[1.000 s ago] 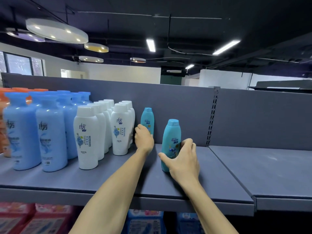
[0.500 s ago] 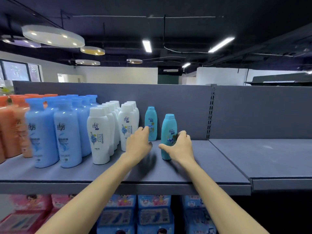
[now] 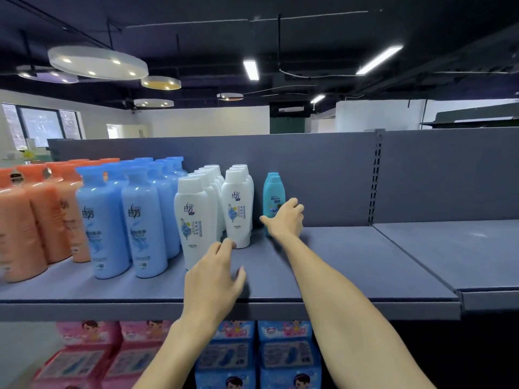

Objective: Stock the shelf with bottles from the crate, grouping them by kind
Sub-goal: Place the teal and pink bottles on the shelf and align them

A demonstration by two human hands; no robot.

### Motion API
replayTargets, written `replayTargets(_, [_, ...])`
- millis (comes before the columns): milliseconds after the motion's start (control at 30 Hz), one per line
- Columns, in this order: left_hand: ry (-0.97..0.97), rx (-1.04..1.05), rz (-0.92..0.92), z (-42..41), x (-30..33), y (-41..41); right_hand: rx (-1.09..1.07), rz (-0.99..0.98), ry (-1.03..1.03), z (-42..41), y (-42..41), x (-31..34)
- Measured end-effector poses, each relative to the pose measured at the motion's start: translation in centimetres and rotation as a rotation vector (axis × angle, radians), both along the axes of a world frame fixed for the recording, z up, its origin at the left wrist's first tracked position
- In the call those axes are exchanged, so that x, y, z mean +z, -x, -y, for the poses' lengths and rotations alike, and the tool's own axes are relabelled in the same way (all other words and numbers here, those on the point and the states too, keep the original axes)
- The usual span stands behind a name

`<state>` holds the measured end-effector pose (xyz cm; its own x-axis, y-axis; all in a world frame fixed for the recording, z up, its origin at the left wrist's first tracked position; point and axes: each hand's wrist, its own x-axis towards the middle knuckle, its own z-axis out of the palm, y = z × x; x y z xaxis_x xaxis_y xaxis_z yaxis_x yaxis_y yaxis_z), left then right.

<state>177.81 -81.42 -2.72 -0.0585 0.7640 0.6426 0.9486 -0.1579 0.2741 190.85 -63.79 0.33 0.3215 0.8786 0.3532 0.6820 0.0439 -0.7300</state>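
The right hand [image 3: 283, 217] grips the teal bottle [image 3: 273, 196] at 1 o'clock on the shelf [image 3: 337, 265], lining it before its twin; the left hand [image 3: 213, 279] hovers relaxed, holding nothing

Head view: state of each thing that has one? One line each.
teal bottle: upright at shelf back, right hand gripping it
right hand: curled round teal bottle
left hand: open over the shelf, holding nothing
white bottles: upright, two rows
blue bottles: upright
orange bottles: upright, blurred
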Motion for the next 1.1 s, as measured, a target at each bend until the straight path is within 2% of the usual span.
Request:
replayTargets(467, [0.029,-0.042,0.003,1.9,0.4,2.5,-0.096,0.003,0.001,-1.1,0.9,-0.2])
replayTargets(700, [0.033,-0.052,0.002,2.8,0.8,3.9,-0.033,-0.010,0.067,0.0,0.4,0.0])
replayTargets(967, [0.029,-0.071,0.024,3.6,1.3,4.1,0.195,0.249,-0.081,10.9,-0.4,0.9])
replayTargets(1100, [-0.036,-0.127,0.079,6.9,-0.4,4.4,0.391,0.203,-0.237,19.7,-1.1,-2.9])
